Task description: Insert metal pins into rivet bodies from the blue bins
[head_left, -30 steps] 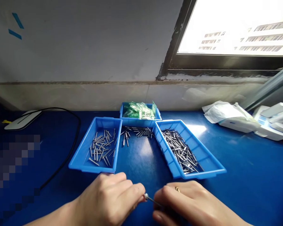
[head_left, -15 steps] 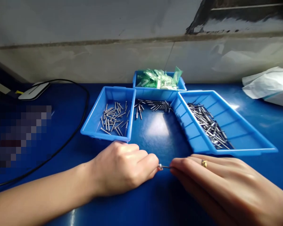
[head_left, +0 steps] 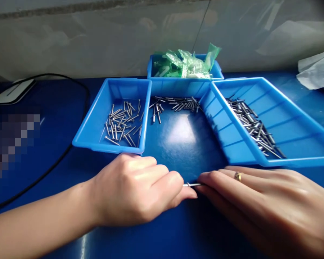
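Between my two hands is a thin metal rivet [head_left: 192, 184], lying roughly level. My left hand [head_left: 140, 187] is closed, with its curled fingers and thumb around the rivet's left end. The other end is pinched between the fingertips of my right hand [head_left: 261, 198], which wears a gold ring [head_left: 238, 176]. Just behind my left hand is a blue bin [head_left: 79, 138] of screws [head_left: 121, 124]. A larger blue bin [head_left: 291, 124] behind my right hand holds many rivets [head_left: 255, 126]. More rivets [head_left: 187, 103] lie loose on the blue table between the bins.
A third blue bin [head_left: 183, 84] at the back holds green plastic bags [head_left: 189, 64]. A black cable [head_left: 58, 163] curves along the left, near a white flat device [head_left: 14, 91]. White wrapping [head_left: 318, 70] lies far right, by the wall.
The view has tilted down and come closer to the bins. My left thumb now reaches out further beneath the rivet, and both hands still hold it.
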Demonstrator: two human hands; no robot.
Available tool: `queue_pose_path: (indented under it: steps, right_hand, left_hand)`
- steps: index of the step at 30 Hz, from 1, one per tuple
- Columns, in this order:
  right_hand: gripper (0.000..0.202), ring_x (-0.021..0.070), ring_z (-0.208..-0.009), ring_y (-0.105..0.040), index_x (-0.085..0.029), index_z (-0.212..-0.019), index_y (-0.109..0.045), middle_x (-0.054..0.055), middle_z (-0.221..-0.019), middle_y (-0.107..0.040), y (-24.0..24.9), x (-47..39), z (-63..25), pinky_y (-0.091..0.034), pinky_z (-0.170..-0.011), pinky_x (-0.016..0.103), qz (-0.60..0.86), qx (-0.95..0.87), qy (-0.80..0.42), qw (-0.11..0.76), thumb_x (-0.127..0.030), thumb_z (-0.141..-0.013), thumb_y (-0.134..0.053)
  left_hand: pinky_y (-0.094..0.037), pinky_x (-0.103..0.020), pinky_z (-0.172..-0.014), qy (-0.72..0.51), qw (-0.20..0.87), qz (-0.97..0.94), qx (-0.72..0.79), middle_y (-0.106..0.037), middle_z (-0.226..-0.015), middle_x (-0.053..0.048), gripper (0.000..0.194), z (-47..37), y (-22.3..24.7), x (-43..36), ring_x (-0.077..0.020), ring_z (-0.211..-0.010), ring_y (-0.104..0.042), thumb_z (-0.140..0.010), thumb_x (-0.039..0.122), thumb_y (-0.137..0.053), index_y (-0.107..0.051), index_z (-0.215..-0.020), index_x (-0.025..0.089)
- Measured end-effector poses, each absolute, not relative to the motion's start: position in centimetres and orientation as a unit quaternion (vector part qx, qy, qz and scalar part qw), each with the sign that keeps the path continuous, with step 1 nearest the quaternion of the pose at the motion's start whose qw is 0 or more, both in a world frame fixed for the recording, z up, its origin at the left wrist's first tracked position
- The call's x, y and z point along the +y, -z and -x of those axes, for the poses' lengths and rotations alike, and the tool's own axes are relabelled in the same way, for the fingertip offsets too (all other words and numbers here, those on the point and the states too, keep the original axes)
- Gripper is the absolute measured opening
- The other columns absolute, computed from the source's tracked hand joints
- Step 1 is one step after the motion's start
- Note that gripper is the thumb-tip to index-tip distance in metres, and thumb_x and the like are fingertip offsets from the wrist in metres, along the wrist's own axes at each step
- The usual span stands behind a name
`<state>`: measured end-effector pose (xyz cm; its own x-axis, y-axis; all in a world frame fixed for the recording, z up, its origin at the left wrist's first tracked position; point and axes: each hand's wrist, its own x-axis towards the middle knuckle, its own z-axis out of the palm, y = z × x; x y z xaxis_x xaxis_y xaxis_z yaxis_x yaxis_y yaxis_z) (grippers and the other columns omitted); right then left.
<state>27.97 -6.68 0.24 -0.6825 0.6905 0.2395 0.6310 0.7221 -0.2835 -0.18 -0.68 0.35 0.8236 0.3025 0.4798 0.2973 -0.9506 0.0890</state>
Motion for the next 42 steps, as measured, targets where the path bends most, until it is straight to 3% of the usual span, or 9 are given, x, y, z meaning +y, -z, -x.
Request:
queue_pose_path:
  steps: [6, 9, 14, 19, 22, 32, 36, 39, 42]
  right_hand:
    - [0.034, 0.0196, -0.062, -0.074, -0.028, -0.103, -0.059, 0.003, -0.089, -0.080, -0.3, -6.3, -27.3, -0.048, -0.053, 0.034, 0.378, -0.905, -0.088, 0.172, -0.008, -0.120, -0.037]
    - [0.033, 0.0206, -0.065, -0.079, -0.029, -0.100, -0.057, 0.007, -0.091, -0.084, -0.6, -6.3, -27.2, -0.046, -0.048, 0.031, 0.380, -0.899, -0.078, 0.201, -0.019, -0.127, -0.039]
    - [0.040, 0.0208, -0.061, -0.077, -0.027, -0.109, -0.063, 0.004, -0.086, -0.083, -0.6, -6.4, -27.6, -0.049, -0.050, 0.030, 0.369, -0.900, -0.105, 0.209, -0.018, -0.127, -0.028]
    - [0.031, 0.0221, -0.072, -0.084, -0.029, -0.112, -0.059, 0.006, -0.096, -0.086, -0.3, -6.0, -27.7, -0.054, -0.053, 0.027, 0.369, -0.896, -0.107, 0.223, -0.018, -0.126, -0.033]
    - [0.029, 0.0207, -0.068, -0.082, -0.029, -0.116, -0.057, 0.005, -0.097, -0.086, -0.2, -5.8, -27.7, -0.053, -0.052, 0.029, 0.361, -0.900, -0.109, 0.217, -0.014, -0.124, -0.035]
    - [0.041, 0.0168, -0.058, -0.070, -0.026, -0.119, -0.062, -0.002, -0.085, -0.076, -0.9, -6.1, -27.6, -0.050, -0.054, 0.031, 0.366, -0.903, -0.132, 0.183, 0.005, -0.108, -0.037]
    - [0.036, 0.0212, -0.070, -0.081, -0.028, -0.113, -0.060, 0.006, -0.098, -0.085, -0.6, -6.2, -28.0, -0.052, -0.054, 0.031, 0.362, -0.906, -0.107, 0.193, 0.000, -0.112, -0.037]
    - [0.033, 0.0208, -0.068, -0.080, -0.027, -0.111, -0.062, 0.006, -0.097, -0.085, -0.8, -6.6, -28.2, -0.049, -0.053, 0.029, 0.358, -0.909, -0.097, 0.192, -0.002, -0.115, -0.041]
    - [0.032, 0.0202, -0.057, -0.071, -0.025, -0.112, -0.068, 0.005, -0.088, -0.082, -1.1, -7.0, -28.1, -0.043, -0.048, 0.031, 0.359, -0.910, -0.090, 0.189, -0.005, -0.112, -0.044]
  left_hand:
    - [-0.051, -0.036, -0.050, -0.266, 0.002, -0.952, 0.154, -0.076, -0.070, -0.001, 0.049, 0.1, -0.5, -0.5, -0.0176, -0.052, -0.067, -0.122, 0.012, -0.048, -0.070, -0.079, 0.019]
    - [-0.052, -0.036, -0.049, -0.268, -0.001, -0.951, 0.153, -0.076, -0.068, -0.001, 0.050, -0.1, -0.5, -0.3, -0.0179, -0.051, -0.069, -0.122, 0.010, -0.047, -0.069, -0.078, 0.019]
    - [-0.051, -0.036, -0.049, -0.274, -0.021, -0.948, 0.162, -0.076, -0.069, -0.001, 0.051, -0.3, -0.3, -0.3, -0.0176, -0.051, -0.070, -0.123, 0.012, -0.042, -0.069, -0.081, 0.019]
    - [-0.048, -0.035, -0.050, -0.277, -0.034, -0.941, 0.189, -0.074, -0.073, 0.004, 0.031, 0.2, -0.5, -0.9, -0.0154, -0.057, -0.072, -0.123, 0.015, -0.044, -0.071, -0.109, 0.016]
    - [-0.049, -0.033, -0.053, -0.266, -0.029, -0.947, 0.176, -0.074, -0.075, 0.006, 0.022, 0.5, -0.7, -1.2, -0.0142, -0.060, -0.074, -0.123, 0.013, -0.044, -0.066, -0.123, 0.016]
    - [-0.044, -0.033, -0.050, -0.314, -0.014, -0.930, 0.189, -0.078, -0.077, 0.005, 0.022, 0.6, 0.6, -1.4, -0.0135, -0.058, -0.071, -0.124, 0.022, -0.047, -0.067, -0.132, 0.022]
    - [-0.041, -0.034, -0.048, -0.299, -0.026, -0.934, 0.193, -0.074, -0.072, 0.005, 0.017, 0.4, 0.2, -1.2, -0.0143, -0.055, -0.067, -0.121, 0.021, -0.058, -0.074, -0.115, 0.022]
    - [-0.043, -0.032, -0.049, -0.266, -0.037, -0.947, 0.179, -0.070, -0.067, 0.005, 0.036, 0.2, -0.4, -0.9, -0.0130, -0.053, -0.064, -0.123, 0.021, -0.058, -0.070, -0.089, 0.022]
    - [-0.046, -0.030, -0.050, -0.266, -0.023, -0.949, 0.168, -0.070, -0.065, 0.005, 0.044, 0.2, -1.0, -0.9, -0.0119, -0.052, -0.064, -0.124, 0.017, -0.053, -0.065, -0.081, 0.023]
